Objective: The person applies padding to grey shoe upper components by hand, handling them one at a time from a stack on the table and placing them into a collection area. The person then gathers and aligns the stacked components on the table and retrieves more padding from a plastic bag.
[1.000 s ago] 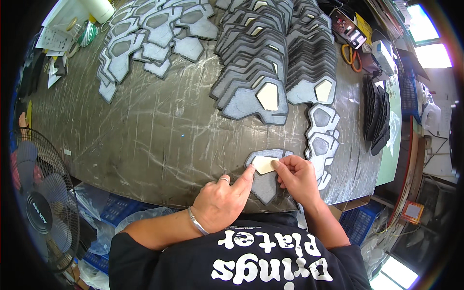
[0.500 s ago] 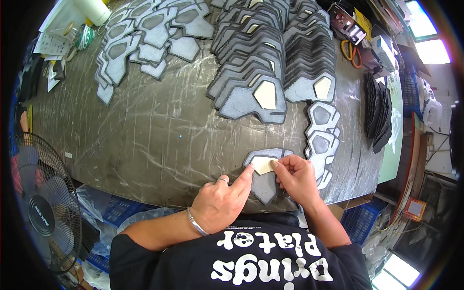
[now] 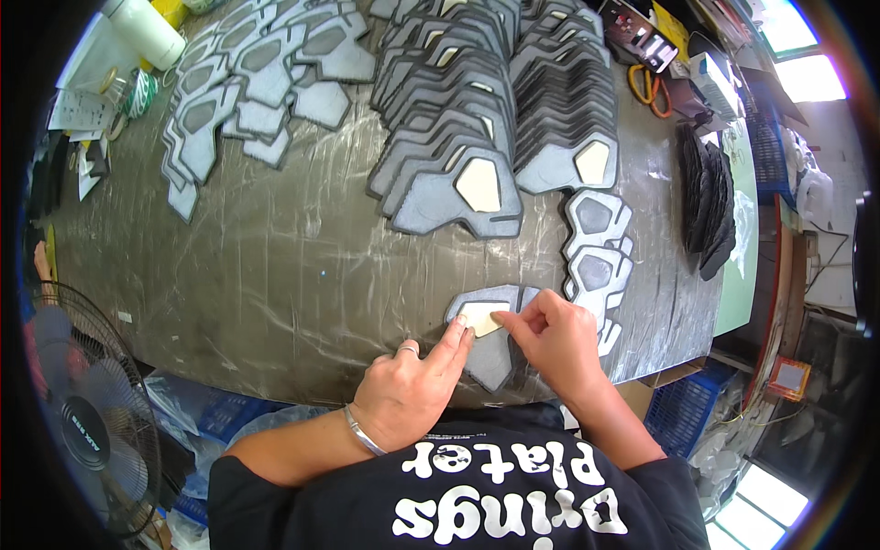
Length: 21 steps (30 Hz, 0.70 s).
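A grey, dark-edged cut piece (image 3: 491,361) lies at the near edge of the table, with a cream-coloured patch (image 3: 484,319) on its upper part. My left hand (image 3: 403,385) rests its stretched index and middle fingertips on the patch's left end; its other fingers are partly hidden. At the patch's right end, my right hand (image 3: 555,341) is closed, thumb and curled fingers pinching at its edge. Just beyond my right hand lies an overlapping row of grey pieces with openings (image 3: 598,273).
Two long overlapping stacks of grey pieces, left (image 3: 449,197) and right (image 3: 559,165), bear cream patches. More grey pieces (image 3: 266,78) fan out at far left. Orange-handled scissors (image 3: 662,103), a black stack (image 3: 704,202) and a phone (image 3: 642,37) lie right. A fan (image 3: 87,431) stands left.
My left fingers have moved further onto the patch, the middle finger now beside the index. My right hand has turned slightly, fingers more curled. The whole view has shifted a little.
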Each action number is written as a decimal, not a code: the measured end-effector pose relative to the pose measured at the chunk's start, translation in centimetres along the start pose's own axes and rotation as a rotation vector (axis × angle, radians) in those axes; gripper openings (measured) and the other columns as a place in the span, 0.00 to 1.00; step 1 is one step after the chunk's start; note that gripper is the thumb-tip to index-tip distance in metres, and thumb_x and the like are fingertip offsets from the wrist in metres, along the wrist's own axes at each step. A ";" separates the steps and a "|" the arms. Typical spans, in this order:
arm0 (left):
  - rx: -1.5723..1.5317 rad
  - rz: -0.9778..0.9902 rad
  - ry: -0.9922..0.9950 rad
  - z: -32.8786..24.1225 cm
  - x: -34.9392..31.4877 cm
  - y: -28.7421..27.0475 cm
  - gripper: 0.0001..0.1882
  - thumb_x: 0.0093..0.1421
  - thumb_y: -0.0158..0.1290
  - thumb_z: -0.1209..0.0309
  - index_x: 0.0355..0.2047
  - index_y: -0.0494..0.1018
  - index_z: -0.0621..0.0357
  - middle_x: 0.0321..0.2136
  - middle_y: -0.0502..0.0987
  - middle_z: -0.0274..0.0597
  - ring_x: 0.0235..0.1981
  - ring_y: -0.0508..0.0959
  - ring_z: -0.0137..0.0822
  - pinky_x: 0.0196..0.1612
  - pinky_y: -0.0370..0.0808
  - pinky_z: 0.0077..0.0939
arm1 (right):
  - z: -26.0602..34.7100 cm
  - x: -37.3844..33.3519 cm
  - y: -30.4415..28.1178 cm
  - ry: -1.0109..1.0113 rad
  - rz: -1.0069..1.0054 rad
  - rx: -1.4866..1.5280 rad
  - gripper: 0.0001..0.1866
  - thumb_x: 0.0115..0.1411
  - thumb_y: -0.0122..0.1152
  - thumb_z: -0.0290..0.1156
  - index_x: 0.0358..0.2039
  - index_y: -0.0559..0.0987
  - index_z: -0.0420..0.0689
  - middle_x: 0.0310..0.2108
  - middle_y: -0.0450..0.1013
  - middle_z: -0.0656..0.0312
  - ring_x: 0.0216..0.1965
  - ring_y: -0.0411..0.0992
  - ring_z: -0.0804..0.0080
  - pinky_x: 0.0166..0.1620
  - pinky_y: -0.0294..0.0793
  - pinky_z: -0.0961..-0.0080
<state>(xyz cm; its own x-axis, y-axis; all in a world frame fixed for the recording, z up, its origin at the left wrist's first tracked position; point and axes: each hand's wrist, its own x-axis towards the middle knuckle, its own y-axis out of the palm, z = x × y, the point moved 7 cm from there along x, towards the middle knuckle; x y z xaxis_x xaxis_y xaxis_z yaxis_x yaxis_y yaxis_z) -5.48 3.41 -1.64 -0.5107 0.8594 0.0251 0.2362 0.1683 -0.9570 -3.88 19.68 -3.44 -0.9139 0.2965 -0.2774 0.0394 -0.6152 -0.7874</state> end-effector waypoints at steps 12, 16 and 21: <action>-0.384 -0.334 -0.150 3.4 -2.7 -1.7 0.15 0.51 0.60 0.73 0.40 0.76 0.55 0.38 0.78 0.39 0.23 0.76 0.33 0.27 0.76 0.21 | 3.0 3.0 -1.6 -0.458 0.223 0.016 0.13 0.47 0.70 0.31 0.32 0.80 0.39 0.32 0.73 0.57 0.30 0.72 0.63 0.34 0.71 0.70; -1.177 -0.428 -0.555 5.8 -5.6 0.0 0.06 0.56 0.59 0.76 0.35 0.77 0.60 0.27 0.78 0.35 0.26 0.77 0.24 0.29 0.73 0.17 | 3.6 5.6 -2.9 -0.249 -0.047 0.453 0.10 0.48 0.70 0.28 0.26 0.79 0.36 0.21 0.70 0.63 0.23 0.67 0.80 0.27 0.66 0.81; -1.422 -0.587 -0.668 5.3 -4.7 1.8 0.07 0.60 0.56 0.75 0.38 0.75 0.63 0.30 0.78 0.33 0.28 0.73 0.17 0.30 0.70 0.13 | 5.8 3.6 -5.0 -0.573 -0.896 -0.094 0.18 0.49 0.72 0.32 0.38 0.78 0.37 0.29 0.71 0.57 0.24 0.69 0.72 0.29 0.70 0.77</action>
<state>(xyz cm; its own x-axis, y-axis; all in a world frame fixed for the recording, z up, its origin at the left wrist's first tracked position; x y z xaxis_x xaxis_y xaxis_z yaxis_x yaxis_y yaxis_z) -7.04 -2.94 -4.97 -0.9445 0.2470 -0.2166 0.2175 0.9643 0.1511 -9.73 19.60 2.70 -0.6774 0.2100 0.7050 -0.7327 -0.2770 -0.6216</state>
